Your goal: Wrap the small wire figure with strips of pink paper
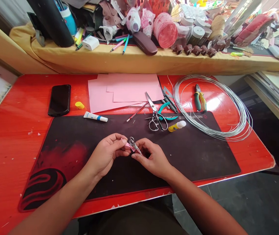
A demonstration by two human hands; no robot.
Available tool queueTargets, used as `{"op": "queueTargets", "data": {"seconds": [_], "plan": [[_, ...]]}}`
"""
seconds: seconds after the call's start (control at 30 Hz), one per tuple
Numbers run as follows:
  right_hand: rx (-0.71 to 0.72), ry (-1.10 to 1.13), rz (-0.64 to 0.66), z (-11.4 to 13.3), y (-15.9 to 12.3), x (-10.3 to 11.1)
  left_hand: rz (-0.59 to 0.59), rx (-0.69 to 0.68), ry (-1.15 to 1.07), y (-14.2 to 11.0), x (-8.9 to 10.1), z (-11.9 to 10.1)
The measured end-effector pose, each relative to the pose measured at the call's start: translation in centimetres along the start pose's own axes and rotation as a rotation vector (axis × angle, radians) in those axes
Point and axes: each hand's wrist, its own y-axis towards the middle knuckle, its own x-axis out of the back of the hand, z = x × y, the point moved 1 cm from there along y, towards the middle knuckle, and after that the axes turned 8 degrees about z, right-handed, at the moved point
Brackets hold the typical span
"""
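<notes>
The left hand point(106, 155) pinches a small strip of pink paper point(127, 145) between thumb and fingers, while the right hand point(152, 160) closes its fingertips on small silver scissors point(134, 146), the two hands nearly touching above the black desk mat point(198, 156). At this scale, low, steady wrists and a taut strip would likely give the cleanest, most controlled work.

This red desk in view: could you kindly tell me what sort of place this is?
Probably a craft workbench: a coil of silver wire, sheets of pink paper and green-handled pliers lie on it.
</notes>
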Motion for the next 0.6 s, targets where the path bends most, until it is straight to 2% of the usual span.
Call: {"op": "queueTargets", "data": {"seconds": [0.17, 0.27, 0.43, 0.6], "plan": [[0.046, 0.003, -0.052, 0.16, 0.15, -0.04, -0.042, 0.06, -0.096, -0.12, -0.49, 0.29], [0.048, 0.01, -0.039, 0.36, 0.19, 0.08, -0.039, 0.072, -0.117, -0.24, -0.63, 0.35], [0.045, 0.037, -0.018, 0.61, 0.08, 0.29, -0.011, 0.058, -0.117, -0.41, -0.62, 0.46], [0.018, 0.048, -0.021, 0.64, -0.08, 0.49, 0.069, 0.065, -0.135, -0.39, -0.35, 0.34]]}}
